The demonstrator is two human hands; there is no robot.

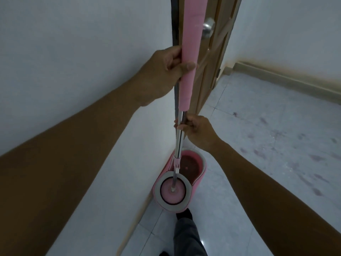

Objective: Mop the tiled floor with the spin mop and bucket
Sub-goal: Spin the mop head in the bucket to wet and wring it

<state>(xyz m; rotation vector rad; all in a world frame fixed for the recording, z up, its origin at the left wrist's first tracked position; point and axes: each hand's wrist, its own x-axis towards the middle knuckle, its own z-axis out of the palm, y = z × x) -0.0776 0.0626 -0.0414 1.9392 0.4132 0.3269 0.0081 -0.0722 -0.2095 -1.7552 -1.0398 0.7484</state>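
Observation:
The spin mop stands almost upright in front of me, its pink foam grip [188, 58] above a bare steel shaft [178, 143]. My left hand [166, 69] is wrapped around the pink grip. My right hand [198, 131] grips the steel shaft just below the foam. The mop's round pink head [172, 191] sits inside the spinner basket at the near end of the pink and grey bucket [202, 164]. The bucket's far compartment holds dark reddish water [190, 168].
The bucket stands on the tiled floor [258, 137] against a white wall [77, 58] on the left. A brown wooden door [214, 58] with a metal knob [208, 27] stands behind it. My foot [184, 215] touches the bucket's near edge. Dark stains dot the tiles on the right.

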